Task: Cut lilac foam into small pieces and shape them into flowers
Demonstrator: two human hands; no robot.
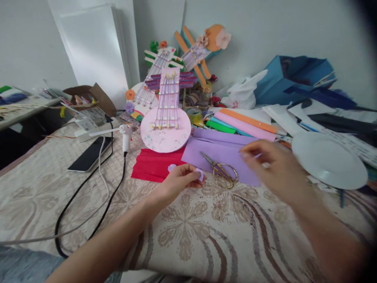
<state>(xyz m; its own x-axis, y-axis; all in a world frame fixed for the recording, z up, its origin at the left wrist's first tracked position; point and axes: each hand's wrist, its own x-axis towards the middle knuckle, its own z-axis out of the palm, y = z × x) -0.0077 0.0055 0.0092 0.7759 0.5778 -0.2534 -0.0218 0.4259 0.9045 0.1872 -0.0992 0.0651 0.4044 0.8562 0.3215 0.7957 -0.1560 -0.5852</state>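
Note:
My left hand point(185, 177) is closed in a pinch on a small lilac paper piece point(200, 174), low over the front edge of the coloured sheets. Another lilac bit point(171, 168) shows behind its knuckles. My right hand point(272, 169) is over the right end of the purple paper sheet point(196, 151) and smeared by motion. Small pale spots show at its fingers, but I cannot make out what they are. Between the hands lie scissors with gold handles point(225, 175), blades pointing back left. Red crepe paper point(147, 165) lies partly beneath the purple sheet.
Behind the sheets stands a pink round-bodied paper instrument point(165, 133) with purple strings. A white glue gun point(126, 137), its cable and a phone point(88, 155) are at left. Rolled coloured papers point(244, 124), a white plate point(330, 161) and a blue bag point(271, 84) occupy the right.

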